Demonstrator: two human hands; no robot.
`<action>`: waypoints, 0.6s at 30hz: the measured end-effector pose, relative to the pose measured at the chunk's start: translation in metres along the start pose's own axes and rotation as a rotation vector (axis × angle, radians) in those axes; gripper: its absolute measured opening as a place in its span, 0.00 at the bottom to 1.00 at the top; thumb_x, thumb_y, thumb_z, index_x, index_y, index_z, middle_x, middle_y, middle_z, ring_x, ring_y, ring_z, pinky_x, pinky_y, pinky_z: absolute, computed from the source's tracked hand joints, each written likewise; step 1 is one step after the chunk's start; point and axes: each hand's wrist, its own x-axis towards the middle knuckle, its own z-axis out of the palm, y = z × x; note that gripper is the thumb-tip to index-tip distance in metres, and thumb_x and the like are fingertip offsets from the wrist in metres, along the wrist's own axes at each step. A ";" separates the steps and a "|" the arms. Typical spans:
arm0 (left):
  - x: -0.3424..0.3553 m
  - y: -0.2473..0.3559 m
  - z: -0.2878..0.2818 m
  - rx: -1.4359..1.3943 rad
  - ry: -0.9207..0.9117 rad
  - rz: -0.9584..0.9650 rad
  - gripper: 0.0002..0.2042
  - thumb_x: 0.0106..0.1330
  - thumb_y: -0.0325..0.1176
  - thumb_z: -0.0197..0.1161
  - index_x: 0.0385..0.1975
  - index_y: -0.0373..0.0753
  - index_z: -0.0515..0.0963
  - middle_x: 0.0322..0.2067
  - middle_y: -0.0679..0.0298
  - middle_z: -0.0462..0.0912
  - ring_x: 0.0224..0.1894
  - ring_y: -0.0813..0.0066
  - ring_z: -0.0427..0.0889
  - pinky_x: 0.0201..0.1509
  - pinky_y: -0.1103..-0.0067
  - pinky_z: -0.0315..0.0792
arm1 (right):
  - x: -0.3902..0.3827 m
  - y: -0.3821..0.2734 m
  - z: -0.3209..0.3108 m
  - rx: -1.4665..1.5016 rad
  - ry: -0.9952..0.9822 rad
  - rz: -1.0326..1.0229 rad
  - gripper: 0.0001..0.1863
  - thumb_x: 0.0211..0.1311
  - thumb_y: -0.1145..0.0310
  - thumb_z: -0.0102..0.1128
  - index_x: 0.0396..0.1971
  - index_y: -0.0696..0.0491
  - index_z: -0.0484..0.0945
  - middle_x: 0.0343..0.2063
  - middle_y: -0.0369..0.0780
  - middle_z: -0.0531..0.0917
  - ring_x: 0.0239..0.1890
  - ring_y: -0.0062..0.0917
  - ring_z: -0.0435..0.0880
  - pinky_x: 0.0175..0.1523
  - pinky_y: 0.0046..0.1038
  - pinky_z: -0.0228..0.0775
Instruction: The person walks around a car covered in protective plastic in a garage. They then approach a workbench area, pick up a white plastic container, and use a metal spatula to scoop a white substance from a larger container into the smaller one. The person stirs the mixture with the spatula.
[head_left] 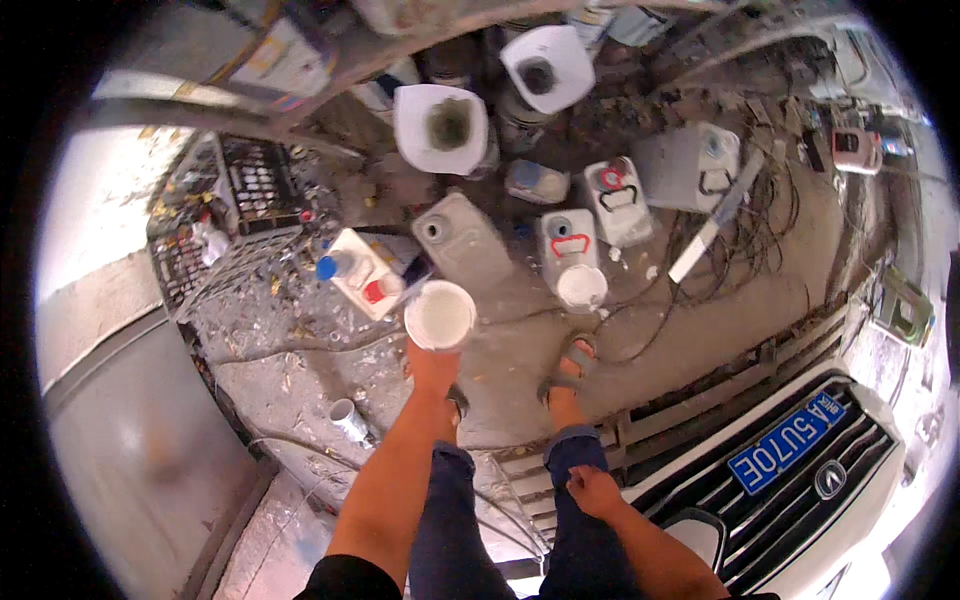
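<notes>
My left hand point(433, 370) is stretched forward and closed on a round white tub point(440, 316); its inside looks pale, and the tub hides most of my fingers. Just beyond the tub, a cream-coloured jug point(352, 262) lies tilted with a bottle with a blue cap point(340, 264) and a red cap or label point(380, 290) by it. A grey-white jerrycan point(465, 240) stands a little farther off. My right hand point(594, 490) hangs beside my right knee, its fingers curled in, and nothing shows in them.
Several jerrycans point(620, 205), another white tub point(582, 287) and two cut-open white containers point(412, 140) stand ahead. Black crates point(250, 180) are at left, a tipped can point(348, 420) near my feet. Cables point(770, 240) lie at right; a white car's front point(780, 480) is close on my right.
</notes>
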 end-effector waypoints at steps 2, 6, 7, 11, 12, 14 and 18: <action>0.019 -0.012 0.024 0.066 0.051 0.053 0.21 0.52 0.27 0.68 0.47 0.33 0.74 0.46 0.57 0.80 0.49 0.64 0.79 0.56 0.72 0.69 | -0.004 0.018 0.002 0.030 0.074 -0.042 0.15 0.57 0.65 0.59 0.43 0.55 0.78 0.34 0.46 0.83 0.36 0.42 0.82 0.43 0.37 0.74; 0.040 -0.046 0.051 0.135 0.152 0.090 0.20 0.52 0.28 0.70 0.46 0.34 0.75 0.46 0.56 0.81 0.49 0.66 0.78 0.56 0.73 0.68 | -0.008 0.012 -0.004 0.007 0.101 -0.013 0.14 0.56 0.65 0.58 0.42 0.53 0.78 0.34 0.46 0.83 0.36 0.42 0.82 0.42 0.38 0.75; 0.045 -0.052 0.054 0.141 0.185 0.116 0.20 0.52 0.28 0.71 0.46 0.34 0.76 0.46 0.56 0.81 0.49 0.67 0.78 0.55 0.74 0.68 | -0.008 0.008 -0.006 0.018 0.090 -0.023 0.14 0.56 0.65 0.58 0.42 0.53 0.78 0.33 0.46 0.83 0.36 0.42 0.82 0.42 0.39 0.75; 0.048 -0.038 0.069 0.340 0.080 0.094 0.23 0.52 0.30 0.72 0.49 0.33 0.74 0.47 0.56 0.79 0.51 0.64 0.76 0.59 0.70 0.65 | -0.010 0.024 -0.004 0.075 0.118 0.011 0.14 0.57 0.64 0.57 0.41 0.53 0.78 0.34 0.47 0.82 0.37 0.42 0.82 0.42 0.40 0.75; 0.047 -0.027 0.069 0.291 0.083 0.035 0.25 0.51 0.29 0.72 0.50 0.32 0.72 0.47 0.56 0.79 0.53 0.63 0.75 0.61 0.69 0.63 | -0.010 0.027 -0.003 0.076 0.191 -0.073 0.14 0.57 0.64 0.56 0.41 0.53 0.78 0.34 0.47 0.82 0.37 0.42 0.82 0.41 0.40 0.75; 0.047 -0.023 0.073 0.214 0.100 0.018 0.26 0.52 0.30 0.72 0.51 0.32 0.72 0.48 0.56 0.79 0.53 0.63 0.75 0.61 0.70 0.63 | -0.010 0.032 -0.002 0.117 0.224 -0.081 0.13 0.57 0.64 0.57 0.41 0.54 0.79 0.33 0.47 0.82 0.36 0.43 0.82 0.41 0.39 0.75; 0.041 -0.022 0.065 0.146 0.050 -0.025 0.30 0.52 0.33 0.73 0.54 0.31 0.68 0.50 0.55 0.76 0.52 0.64 0.73 0.59 0.72 0.63 | 0.000 0.034 -0.011 0.241 0.068 0.087 0.13 0.58 0.63 0.58 0.39 0.55 0.79 0.30 0.48 0.83 0.35 0.44 0.82 0.41 0.37 0.75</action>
